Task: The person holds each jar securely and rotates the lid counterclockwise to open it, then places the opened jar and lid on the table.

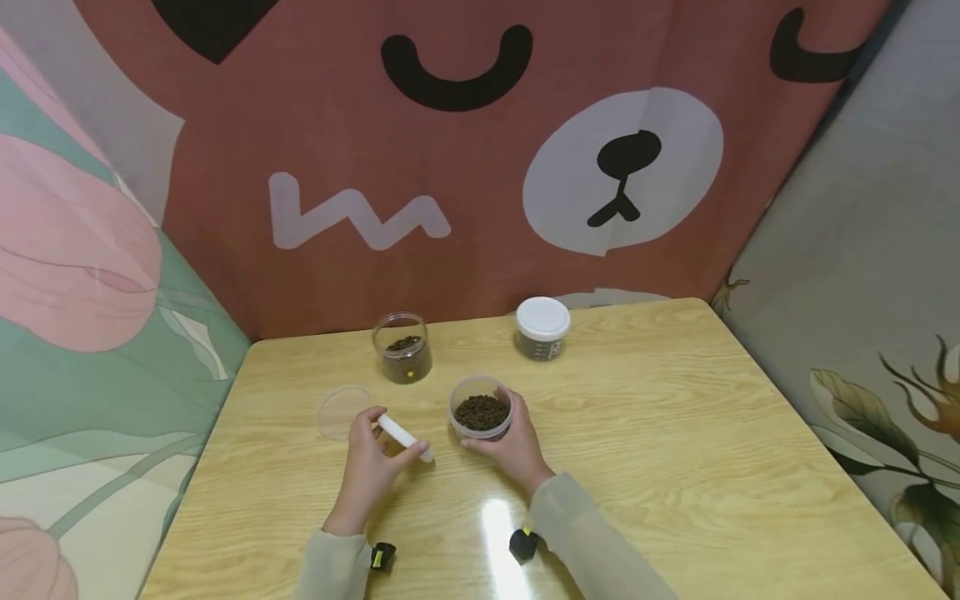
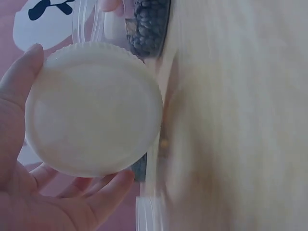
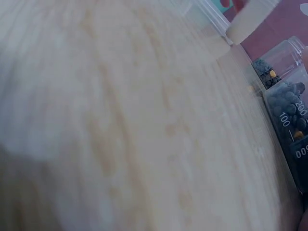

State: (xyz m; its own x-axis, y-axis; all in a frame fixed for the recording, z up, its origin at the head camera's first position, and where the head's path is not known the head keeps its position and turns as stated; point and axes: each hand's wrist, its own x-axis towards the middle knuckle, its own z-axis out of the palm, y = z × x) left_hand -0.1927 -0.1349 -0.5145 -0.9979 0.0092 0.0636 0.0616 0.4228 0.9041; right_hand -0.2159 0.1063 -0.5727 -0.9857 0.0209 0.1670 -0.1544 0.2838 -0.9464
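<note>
My left hand (image 1: 365, 475) pinches a white screw lid (image 1: 397, 432) by its edge, thumb on one side and fingers on the other. The lid is tilted up on edge above the table, and its round flat face fills much of the left wrist view. Just right of it, my right hand (image 1: 522, 446) grips a clear plastic tub (image 1: 480, 434) round its side. That tub stands uncovered, with dark pellets (image 1: 482, 411) inside. Printed measuring marks (image 3: 291, 120) show on its wall in the right wrist view.
Behind stands an uncovered clear jar (image 1: 407, 367) partly filled with dark pellets. A tub with a white lid (image 1: 543, 318) sits at the table's back edge. Left of my left hand, a clear round lid (image 1: 335, 414) lies flat on the wooden table (image 1: 660, 433). Patterned cloth hangs behind.
</note>
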